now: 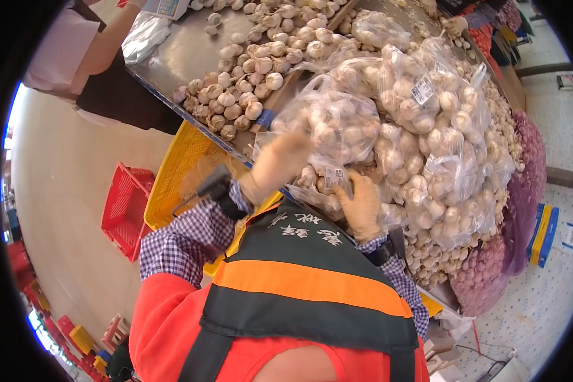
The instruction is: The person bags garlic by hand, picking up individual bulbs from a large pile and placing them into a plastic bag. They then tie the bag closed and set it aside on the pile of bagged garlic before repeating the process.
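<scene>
My left hand (280, 164) is smeared by motion above the table's near edge, beside a knotted clear bag of garlic (344, 127); its fingers cannot be made out. Lower right of it, my right hand (363, 207) grips the plastic of a smaller labelled bag of garlic (325, 181), thumb and forefinger at the label. More filled bags are heaped to the right, one with a white label (422, 90) on top. Loose garlic bulbs (235, 95) lie on the metal table at the upper left, beyond a divider.
A yellow basket (165, 184) stands under the table's left edge, with a red basket (124, 204) beside it. One person (76, 51) stands at the upper left; another person's hand (454, 27) is at the far right. Purple mesh sacks (531, 153) line the right side.
</scene>
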`<action>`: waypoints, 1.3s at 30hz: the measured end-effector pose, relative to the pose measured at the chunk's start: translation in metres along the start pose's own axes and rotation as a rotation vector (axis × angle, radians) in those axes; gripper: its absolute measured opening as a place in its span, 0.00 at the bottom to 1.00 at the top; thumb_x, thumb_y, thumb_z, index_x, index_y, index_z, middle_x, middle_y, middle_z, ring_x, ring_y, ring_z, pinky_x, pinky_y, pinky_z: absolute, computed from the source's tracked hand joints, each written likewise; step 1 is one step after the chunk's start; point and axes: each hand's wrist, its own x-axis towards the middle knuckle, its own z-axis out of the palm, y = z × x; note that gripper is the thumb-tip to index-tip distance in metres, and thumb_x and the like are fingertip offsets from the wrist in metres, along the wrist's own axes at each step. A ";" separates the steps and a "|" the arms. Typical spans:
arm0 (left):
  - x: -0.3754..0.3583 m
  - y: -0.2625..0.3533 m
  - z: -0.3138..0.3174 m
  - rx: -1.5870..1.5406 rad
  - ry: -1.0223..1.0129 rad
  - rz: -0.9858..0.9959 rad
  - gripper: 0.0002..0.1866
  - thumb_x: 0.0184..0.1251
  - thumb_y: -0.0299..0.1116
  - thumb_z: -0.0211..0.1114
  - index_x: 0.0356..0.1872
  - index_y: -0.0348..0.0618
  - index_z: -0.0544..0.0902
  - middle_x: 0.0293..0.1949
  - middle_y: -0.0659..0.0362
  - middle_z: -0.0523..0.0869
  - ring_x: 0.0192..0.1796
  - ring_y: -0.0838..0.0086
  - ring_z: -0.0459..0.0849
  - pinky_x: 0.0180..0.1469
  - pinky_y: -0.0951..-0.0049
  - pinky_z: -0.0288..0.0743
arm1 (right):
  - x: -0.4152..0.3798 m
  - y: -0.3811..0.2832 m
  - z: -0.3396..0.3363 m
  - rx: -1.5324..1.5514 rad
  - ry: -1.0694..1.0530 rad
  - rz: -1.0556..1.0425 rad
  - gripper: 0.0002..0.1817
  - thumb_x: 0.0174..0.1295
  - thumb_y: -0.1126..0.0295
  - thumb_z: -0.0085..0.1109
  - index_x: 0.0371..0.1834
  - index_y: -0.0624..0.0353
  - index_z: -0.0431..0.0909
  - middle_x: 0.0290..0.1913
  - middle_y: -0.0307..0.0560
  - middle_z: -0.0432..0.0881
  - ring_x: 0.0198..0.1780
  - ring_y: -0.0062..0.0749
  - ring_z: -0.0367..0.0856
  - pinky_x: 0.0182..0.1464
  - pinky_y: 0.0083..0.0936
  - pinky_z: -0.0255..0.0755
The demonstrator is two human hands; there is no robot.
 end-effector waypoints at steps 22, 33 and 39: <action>-0.002 -0.021 -0.004 -0.233 -0.322 -0.276 0.26 0.66 0.50 0.67 0.55 0.41 0.74 0.41 0.60 0.83 0.44 0.73 0.83 0.49 0.73 0.78 | 0.046 -0.034 0.020 0.830 -0.533 0.235 0.16 0.72 0.73 0.43 0.56 0.67 0.76 0.49 0.52 0.83 0.47 0.36 0.83 0.48 0.26 0.76; 0.031 -0.003 0.008 -1.378 -0.261 -0.318 0.44 0.64 0.70 0.53 0.73 0.48 0.63 0.70 0.51 0.70 0.71 0.57 0.68 0.71 0.48 0.64 | 0.142 -0.026 -0.023 2.306 -0.766 0.411 0.10 0.75 0.71 0.46 0.46 0.68 0.74 0.32 0.36 0.76 0.30 0.19 0.72 0.35 0.18 0.71; 0.050 -0.008 0.007 -1.635 -0.203 -0.300 0.43 0.64 0.66 0.58 0.70 0.42 0.65 0.69 0.47 0.70 0.69 0.53 0.70 0.69 0.45 0.66 | 0.171 -0.045 -0.055 2.210 -0.361 0.633 0.13 0.77 0.68 0.43 0.37 0.65 0.71 0.24 0.33 0.65 0.23 0.16 0.61 0.27 0.15 0.61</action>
